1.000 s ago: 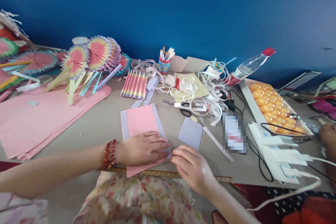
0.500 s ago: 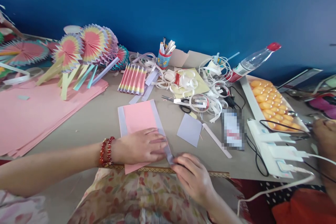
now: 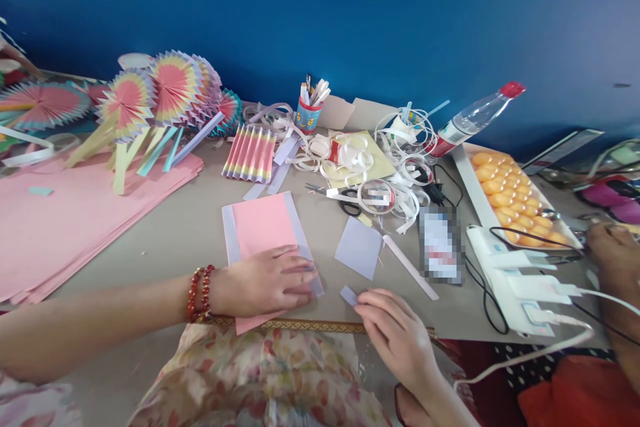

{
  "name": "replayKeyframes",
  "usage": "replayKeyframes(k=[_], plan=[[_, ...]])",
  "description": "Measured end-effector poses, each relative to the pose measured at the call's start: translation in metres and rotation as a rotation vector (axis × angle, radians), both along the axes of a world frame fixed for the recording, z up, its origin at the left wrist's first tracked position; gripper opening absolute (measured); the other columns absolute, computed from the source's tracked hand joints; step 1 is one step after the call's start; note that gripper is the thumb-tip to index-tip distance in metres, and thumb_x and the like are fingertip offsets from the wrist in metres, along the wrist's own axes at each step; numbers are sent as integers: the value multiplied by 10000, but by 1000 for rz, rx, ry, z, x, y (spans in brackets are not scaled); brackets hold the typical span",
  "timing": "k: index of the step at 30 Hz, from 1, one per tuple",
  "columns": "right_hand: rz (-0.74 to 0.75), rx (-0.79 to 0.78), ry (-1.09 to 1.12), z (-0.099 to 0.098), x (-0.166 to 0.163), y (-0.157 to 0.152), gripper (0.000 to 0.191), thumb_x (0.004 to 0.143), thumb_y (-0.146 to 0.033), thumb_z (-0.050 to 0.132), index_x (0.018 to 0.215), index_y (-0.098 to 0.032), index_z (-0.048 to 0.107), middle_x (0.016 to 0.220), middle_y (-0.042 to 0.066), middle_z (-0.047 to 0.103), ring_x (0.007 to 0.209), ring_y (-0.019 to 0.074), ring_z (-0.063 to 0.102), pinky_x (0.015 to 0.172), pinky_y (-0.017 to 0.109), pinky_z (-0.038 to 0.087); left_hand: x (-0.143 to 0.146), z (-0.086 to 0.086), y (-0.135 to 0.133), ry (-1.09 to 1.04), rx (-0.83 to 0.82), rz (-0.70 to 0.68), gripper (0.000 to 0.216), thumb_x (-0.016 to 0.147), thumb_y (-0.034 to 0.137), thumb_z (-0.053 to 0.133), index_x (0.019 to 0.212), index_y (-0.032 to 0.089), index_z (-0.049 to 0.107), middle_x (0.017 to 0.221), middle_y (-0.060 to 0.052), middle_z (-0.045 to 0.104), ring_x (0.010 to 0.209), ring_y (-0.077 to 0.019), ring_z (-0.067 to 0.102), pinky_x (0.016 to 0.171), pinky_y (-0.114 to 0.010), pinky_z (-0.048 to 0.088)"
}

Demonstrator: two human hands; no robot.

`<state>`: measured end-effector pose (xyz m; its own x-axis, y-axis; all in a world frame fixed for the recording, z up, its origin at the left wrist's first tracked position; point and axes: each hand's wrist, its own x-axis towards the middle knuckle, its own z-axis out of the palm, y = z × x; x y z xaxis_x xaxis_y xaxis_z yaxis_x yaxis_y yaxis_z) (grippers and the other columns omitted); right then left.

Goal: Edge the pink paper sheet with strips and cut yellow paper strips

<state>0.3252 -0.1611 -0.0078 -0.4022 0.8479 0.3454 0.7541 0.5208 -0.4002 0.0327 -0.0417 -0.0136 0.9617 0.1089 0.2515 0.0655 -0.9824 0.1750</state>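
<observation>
My left hand (image 3: 273, 280) lies flat, fingers stretched, across a pink sheet of paper (image 3: 263, 220) with lilac strips along its two long sides. The right lilac strip (image 3: 299, 223) runs under my fingertips and ends just beyond them. To the right, my right hand (image 3: 393, 327) pinches a small lilac scrap of paper (image 3: 349, 294) between thumb and fingers, apart from the sheet. A square lilac piece of paper (image 3: 359, 247) rests on the table above that hand, beside a narrow pale strip (image 3: 410, 267).
Scissors (image 3: 333, 193) lie amid curled white strips and tape rolls. Behind are a pleated paper (image 3: 249, 153), a pen cup (image 3: 307, 117) and a bottle (image 3: 480, 117). A power strip (image 3: 510, 280) and another person's hand (image 3: 613, 247) are at right; pink sheets (image 3: 100, 220) and paper fans (image 3: 173, 83) at left.
The strip's lower end has come off the sheet as a small scrap. My right hand has moved right with it, while my left hand stays flat on the sheet.
</observation>
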Motion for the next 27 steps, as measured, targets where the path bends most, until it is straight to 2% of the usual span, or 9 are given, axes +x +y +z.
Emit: replayKeyframes(k=[6, 8, 11, 13, 14, 17, 20, 23, 27], plan=[[-90, -59, 290, 31, 3, 15, 256, 899, -57, 532, 1066, -227, 628, 915, 46, 673, 802, 152, 664, 721, 270, 548, 5, 9, -10, 74, 35, 117, 291, 975, 303, 533, 1246, 216, 592, 1363, -73, 573, 1215, -223, 542, 1019, -383, 400], [-72, -69, 423, 42, -5, 33, 264, 920, -71, 512, 1086, -238, 632, 900, 36, 665, 726, 133, 662, 686, 258, 556, 7, 15, -13, 158, 70, 159, 365, 949, 388, 570, 1252, 186, 583, 1392, -86, 550, 1201, -239, 546, 958, -369, 430], [-83, 22, 500, 46, -17, 70, 240, 939, -112, 509, 1078, -253, 645, 919, 33, 677, 746, 140, 679, 707, 264, 567, 3, 23, -11, 202, 105, 229, 405, 951, 410, 557, 1281, 174, 561, 1422, -82, 527, 1222, -235, 529, 991, -372, 404], [-97, 60, 384, 42, -24, 95, 246, 952, -153, 493, 1120, -257, 640, 992, 45, 697, 829, 164, 693, 789, 302, 567, -6, 27, -5, 217, 114, 272, 420, 959, 441, 531, 1291, 184, 559, 1450, -88, 497, 1282, -246, 482, 1064, -401, 340], [-114, 62, 285, 39, -27, 105, 308, 956, -172, 482, 1229, -262, 593, 1125, 64, 680, 860, 170, 695, 802, 314, 567, -12, 29, -1, 229, 115, 288, 439, 959, 473, 519, 1296, 195, 558, 1466, -93, 476, 1315, -256, 452, 1095, -419, 303], [-111, 39, 69, 30, -34, 117, 471, 959, -184, 461, 1424, -252, 428, 1383, 100, 544, 993, 193, 674, 826, 333, 564, -33, 31, 7, 277, 102, 350, 499, 947, 555, 494, 1331, 240, 540, 1504, -92, 423, 1358, -277, 399, 1108, -441, 277], [-59, 67, -25, 26, -34, 106, 362, 965, -167, 447, 1300, -245, 558, 1302, 84, 606, 1111, 221, 618, 898, 365, 531, -46, 30, 4, 325, 70, 449, 499, 938, 533, 527, 1368, 282, 508, 1498, -70, 426, 1309, -282, 434, 1034, -417, 358], [-12, 57, -47, 23, -26, 89, 270, 958, -152, 457, 1131, -231, 648, 1124, 72, 684, 1020, 215, 641, 859, 362, 533, -46, 28, -3, 307, 60, 536, 517, 914, 512, 578, 1373, 285, 506, 1447, -84, 471, 1225, -287, 485, 982, -412, 397], [-62, 33, -52, 19, -15, 82, 243, 947, -150, 477, 1082, -230, 662, 1055, 68, 699, 973, 208, 649, 826, 358, 530, -39, 23, -5, 236, 66, 478, 566, 901, 537, 584, 1388, 262, 492, 1447, -98, 465, 1246, -307, 462, 1020, -445, 375]])
